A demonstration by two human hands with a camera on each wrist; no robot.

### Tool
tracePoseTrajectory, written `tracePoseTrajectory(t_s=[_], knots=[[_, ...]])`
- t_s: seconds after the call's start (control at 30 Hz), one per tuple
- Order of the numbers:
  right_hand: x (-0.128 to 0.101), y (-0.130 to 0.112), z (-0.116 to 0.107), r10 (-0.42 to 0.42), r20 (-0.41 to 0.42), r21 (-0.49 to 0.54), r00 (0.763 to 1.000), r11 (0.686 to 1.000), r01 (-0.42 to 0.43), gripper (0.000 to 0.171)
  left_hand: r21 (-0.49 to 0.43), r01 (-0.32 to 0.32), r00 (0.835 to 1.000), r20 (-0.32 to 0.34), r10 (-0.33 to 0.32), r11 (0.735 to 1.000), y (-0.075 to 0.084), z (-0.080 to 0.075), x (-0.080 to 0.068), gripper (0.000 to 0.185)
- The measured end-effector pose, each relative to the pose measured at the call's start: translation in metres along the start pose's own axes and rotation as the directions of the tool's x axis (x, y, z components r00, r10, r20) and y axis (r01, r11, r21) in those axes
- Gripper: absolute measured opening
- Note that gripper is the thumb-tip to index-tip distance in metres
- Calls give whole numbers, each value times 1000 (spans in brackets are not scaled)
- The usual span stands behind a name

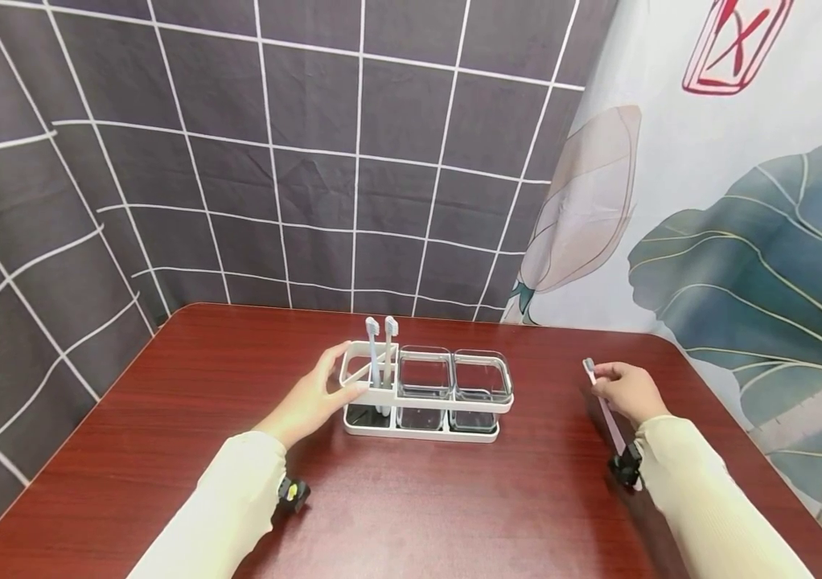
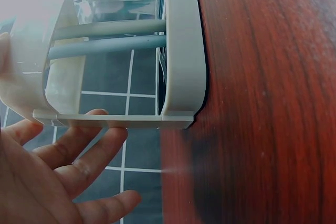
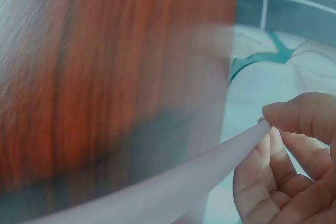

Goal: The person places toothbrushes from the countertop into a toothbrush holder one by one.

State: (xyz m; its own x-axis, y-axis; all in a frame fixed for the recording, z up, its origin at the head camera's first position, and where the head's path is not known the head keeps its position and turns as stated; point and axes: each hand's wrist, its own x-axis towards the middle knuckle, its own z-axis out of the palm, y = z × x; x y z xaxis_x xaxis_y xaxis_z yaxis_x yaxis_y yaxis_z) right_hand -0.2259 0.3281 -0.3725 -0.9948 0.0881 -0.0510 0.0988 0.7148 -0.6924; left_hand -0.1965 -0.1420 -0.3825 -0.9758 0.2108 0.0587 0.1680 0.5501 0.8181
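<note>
Toothbrush (image 1: 606, 410) pinched in right hand (image 1: 628, 392), left hand (image 1: 310, 402) fingers relaxed against holder (image 1: 425, 402), red-brown table (image 1: 454, 498), tiled backdrop (image 1: 273, 161)

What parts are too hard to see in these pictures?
- Right wrist view: the toothbrush in the right hand is a pale blur; its bristles are not visible.
- Head view: whether the clear cups hold water is too small to tell.
- Left wrist view: the left hand is cut off by the edge; the holder is only partly in frame.
</note>
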Motion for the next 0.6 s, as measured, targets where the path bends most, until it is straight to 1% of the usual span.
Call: tracePoseTrajectory(t_s=[0.13, 0.27, 0.4, 0.53, 0.6], knots=[[-1, -9, 3, -47, -56, 3, 997, 999, 47, 40, 0, -3, 1000, 0, 3, 1000, 0, 0, 0, 77], [-2, -20, 5, -87, -146, 24, 985, 996, 91, 38, 4, -3, 1000, -1, 3, 1000, 0, 0, 0, 76], [-4, -34, 5, -122, -241, 45, 963, 990, 137, 36, 0, -4, 1000, 0, 4, 1000, 0, 1, 0, 77], [-9, -49, 6, -162, -309, 73, 937, 978, 193, 35, -3, -3, 1000, 0, 3, 1000, 1, 0, 0, 77], [-11, -56, 8, -164, -340, 110, 926, 971, 213, 35, -2, -4, 1000, 1, 4, 1000, 1, 0, 0, 77]])
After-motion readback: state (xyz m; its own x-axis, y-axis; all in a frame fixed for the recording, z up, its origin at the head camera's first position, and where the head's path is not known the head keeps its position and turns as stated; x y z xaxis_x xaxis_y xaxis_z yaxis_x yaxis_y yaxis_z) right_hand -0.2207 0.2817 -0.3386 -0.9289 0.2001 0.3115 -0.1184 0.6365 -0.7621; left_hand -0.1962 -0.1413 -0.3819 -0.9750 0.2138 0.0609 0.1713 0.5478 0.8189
